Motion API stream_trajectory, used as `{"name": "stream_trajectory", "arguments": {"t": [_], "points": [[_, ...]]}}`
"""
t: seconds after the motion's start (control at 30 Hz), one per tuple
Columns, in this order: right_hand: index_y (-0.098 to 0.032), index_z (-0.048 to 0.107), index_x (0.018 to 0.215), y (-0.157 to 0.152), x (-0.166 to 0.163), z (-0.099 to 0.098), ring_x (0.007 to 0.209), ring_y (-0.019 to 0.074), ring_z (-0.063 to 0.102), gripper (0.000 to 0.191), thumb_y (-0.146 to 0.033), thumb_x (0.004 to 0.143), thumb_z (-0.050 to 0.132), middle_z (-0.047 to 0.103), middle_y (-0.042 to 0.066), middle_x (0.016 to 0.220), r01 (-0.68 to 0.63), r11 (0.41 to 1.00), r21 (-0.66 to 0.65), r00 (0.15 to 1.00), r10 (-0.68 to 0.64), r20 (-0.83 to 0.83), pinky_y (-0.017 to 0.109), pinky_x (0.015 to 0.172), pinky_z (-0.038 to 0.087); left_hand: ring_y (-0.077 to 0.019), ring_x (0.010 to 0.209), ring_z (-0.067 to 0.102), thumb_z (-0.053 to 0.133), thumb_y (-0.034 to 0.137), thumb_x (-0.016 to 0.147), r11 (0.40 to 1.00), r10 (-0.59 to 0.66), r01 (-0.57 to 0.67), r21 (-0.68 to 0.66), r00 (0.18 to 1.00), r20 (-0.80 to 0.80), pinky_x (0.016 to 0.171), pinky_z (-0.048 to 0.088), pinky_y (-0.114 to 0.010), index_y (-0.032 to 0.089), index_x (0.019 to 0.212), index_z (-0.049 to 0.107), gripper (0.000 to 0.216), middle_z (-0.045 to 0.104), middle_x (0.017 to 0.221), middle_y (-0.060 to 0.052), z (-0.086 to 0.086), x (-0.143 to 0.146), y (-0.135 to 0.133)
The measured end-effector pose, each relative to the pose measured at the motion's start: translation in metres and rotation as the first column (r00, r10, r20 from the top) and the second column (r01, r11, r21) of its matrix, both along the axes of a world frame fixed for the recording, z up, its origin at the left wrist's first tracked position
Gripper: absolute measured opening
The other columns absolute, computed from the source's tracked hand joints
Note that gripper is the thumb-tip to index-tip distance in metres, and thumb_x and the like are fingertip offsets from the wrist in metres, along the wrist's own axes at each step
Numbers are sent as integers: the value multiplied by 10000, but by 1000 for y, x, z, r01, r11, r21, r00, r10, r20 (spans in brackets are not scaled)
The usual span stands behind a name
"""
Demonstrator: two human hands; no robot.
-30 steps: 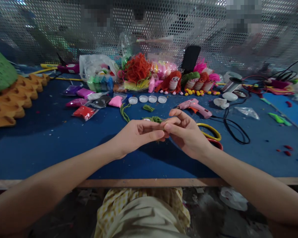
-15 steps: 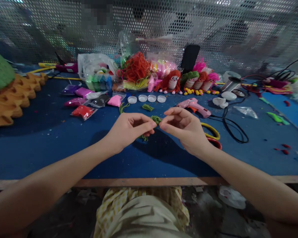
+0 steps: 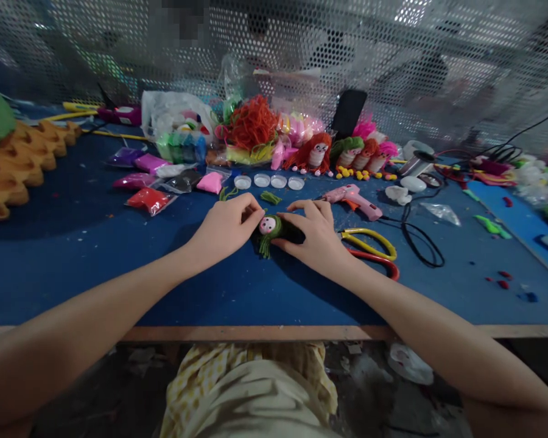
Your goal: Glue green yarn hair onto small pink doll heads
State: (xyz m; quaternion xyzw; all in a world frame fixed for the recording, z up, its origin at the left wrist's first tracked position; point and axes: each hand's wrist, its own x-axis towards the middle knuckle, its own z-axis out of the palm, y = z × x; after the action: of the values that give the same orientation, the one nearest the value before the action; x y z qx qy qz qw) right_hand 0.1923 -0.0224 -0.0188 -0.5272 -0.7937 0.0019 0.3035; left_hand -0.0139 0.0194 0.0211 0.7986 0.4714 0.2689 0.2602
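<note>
A small yarn doll (image 3: 268, 225) with green hair and a pale, pink-cheeked face lies low over the blue table, its face turned up and left. Green strands (image 3: 265, 247) hang below its head. From the right, my right hand (image 3: 317, 237) curves round the doll, thumb below and fingers above, and hides part of it. My left hand (image 3: 231, 230) pinches at the upper left edge of the doll's head, where a wisp of green yarn shows at the fingertips. Just beyond the doll lies a short bundle of green yarn (image 3: 271, 197).
Yellow-and-red-handled scissors (image 3: 369, 240) and a pink glue gun (image 3: 354, 199) with a black cord lie to the right. White caps (image 3: 262, 180), bags of coloured clay (image 3: 150, 201) and finished dolls (image 3: 317, 155) line the back. An orange egg tray (image 3: 27, 158) is at left.
Both hands were pinching green yarn between their fingertips, held higher. My right hand has now come down round the doll, and the doll's face shows. The view has shifted slightly.
</note>
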Motion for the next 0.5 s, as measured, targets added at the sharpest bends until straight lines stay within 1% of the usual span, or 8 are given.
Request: {"name": "stream_trajectory", "arguments": {"t": [0.07,0.13,0.23,0.3,0.4,0.43,0.5], "points": [[-226,744,1090,1,-1,0,1162,348,481,328,-379,802,779,633,130,1215,-27,1000,-12,999,27,-40,573,1038,431,-180,767,641,567,351,932,999,-24,26,-35,998,63,682,425,-280,197,848,613,182,717,848,-35,0,1,-1],[-230,724,1078,-1,-1,4,1154,330,503,324,-363,788,781,651,116,1196,-55,999,3,995,55,-82,549,1033,438,-179,796,652,585,369,928,993,-31,51,-107,984,177,719,464,-282,193,851,602,193,708,860,-35,0,1,0],[-217,675,1113,-8,-1,13,1169,320,521,348,-332,793,749,665,111,1199,-73,992,102,995,78,-54,524,1054,415,-171,856,661,618,377,918,961,43,75,-266,909,413,780,509,-278,181,862,587,206,697,889,-31,-2,4,0],[-212,651,1135,-13,0,18,1196,330,518,351,-326,811,723,662,120,1223,-76,982,175,997,74,18,527,1074,385,-143,820,641,649,360,903,921,115,108,-375,843,525,772,509,-259,177,851,572,205,667,847,-6,-3,6,-2],[-224,624,1165,-18,1,20,1219,336,514,348,-323,839,695,654,122,1252,-74,974,215,994,54,99,525,1087,356,-101,709,585,702,339,874,825,186,207,-526,779,599,705,486,-224,180,824,538,234,609,759,38,-3,11,-9],[-231,616,1173,-19,1,20,1221,335,513,347,-316,844,690,653,117,1255,-75,973,217,992,51,114,522,1086,354,-93,686,571,703,337,878,798,199,238,-554,763,615,686,478,-214,180,820,531,240,599,743,44,-2,13,-11],[-238,604,1181,-20,1,18,1219,331,510,344,-295,851,685,656,109,1250,-89,971,224,989,59,136,512,1076,359,-81,656,546,672,326,912,772,211,281,-570,733,647,654,465,-197,177,815,526,230,584,722,50,-1,15,-15]]}}
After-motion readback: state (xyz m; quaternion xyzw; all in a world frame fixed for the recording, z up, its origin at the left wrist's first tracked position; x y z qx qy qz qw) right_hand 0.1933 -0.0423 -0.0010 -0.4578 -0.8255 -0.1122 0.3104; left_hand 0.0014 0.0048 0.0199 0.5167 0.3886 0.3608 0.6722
